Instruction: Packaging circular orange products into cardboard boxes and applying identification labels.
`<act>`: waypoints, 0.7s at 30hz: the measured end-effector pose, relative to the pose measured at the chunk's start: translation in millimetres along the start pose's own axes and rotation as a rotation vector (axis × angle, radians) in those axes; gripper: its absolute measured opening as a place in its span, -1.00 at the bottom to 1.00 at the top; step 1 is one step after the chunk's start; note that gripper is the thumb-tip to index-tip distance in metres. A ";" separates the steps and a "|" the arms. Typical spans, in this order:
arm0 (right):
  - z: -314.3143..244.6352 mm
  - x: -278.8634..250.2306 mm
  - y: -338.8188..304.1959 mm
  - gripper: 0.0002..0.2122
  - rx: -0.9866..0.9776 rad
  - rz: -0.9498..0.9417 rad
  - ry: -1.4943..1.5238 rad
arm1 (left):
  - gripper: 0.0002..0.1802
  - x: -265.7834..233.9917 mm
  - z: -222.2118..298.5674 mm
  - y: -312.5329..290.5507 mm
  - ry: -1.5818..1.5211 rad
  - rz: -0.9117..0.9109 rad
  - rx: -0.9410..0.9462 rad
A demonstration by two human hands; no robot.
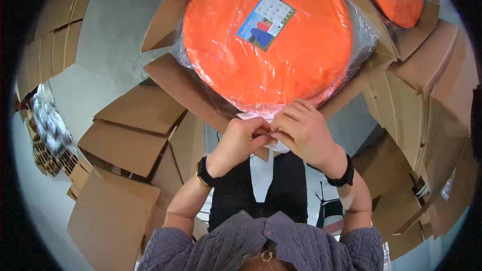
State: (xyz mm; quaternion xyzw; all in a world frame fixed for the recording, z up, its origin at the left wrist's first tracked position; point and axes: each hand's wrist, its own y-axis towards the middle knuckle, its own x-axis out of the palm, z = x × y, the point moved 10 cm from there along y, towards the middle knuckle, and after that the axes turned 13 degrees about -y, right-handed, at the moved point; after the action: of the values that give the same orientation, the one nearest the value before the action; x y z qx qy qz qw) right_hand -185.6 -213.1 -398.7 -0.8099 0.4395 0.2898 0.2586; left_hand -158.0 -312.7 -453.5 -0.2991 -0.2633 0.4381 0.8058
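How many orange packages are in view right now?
2. One large round orange package sits in the open box at centre; a second orange package is at the upper right, cut off by the picture's edge. More may be hidden underneath.

Round bundle (306, 55) in open box (183, 88) before me, label (266, 21) on top. My hands (303, 129) at its near edge. Cartons (113, 211) left; boxes (401, 105) right; second bundle (396, 0) beyond, right.

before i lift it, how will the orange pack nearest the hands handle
The orange pack probably feels slippery, given its shiny plastic wrap. Its wrinkled surface suggests it may flex. Lying broad side up, it seems unlikely to roll.
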 end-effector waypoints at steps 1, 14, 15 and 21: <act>3.6 3.4 3.1 -0.84 0.005 -0.009 0.004 | -0.72 -0.9 0.9 3.1 -0.009 -0.035 0.014; 141.9 9.6 37.3 -0.94 0.687 0.461 0.878 | 0.10 -109.1 -34.3 6.0 -0.069 0.018 0.091; 169.5 42.4 42.4 -0.91 0.725 0.456 0.895 | 0.10 -111.4 -37.6 1.1 -0.042 0.013 0.067; 247.5 151.1 72.5 -0.85 0.824 0.449 0.867 | 0.04 -106.3 -59.1 -8.3 -0.013 -0.007 -0.035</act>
State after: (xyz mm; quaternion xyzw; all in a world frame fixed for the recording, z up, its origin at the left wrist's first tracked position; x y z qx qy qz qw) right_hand -240.7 -166.1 -688.7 -0.5757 0.7387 -0.2101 0.2805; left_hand -163.6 -423.0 -505.1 -0.3092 -0.2771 0.4324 0.8004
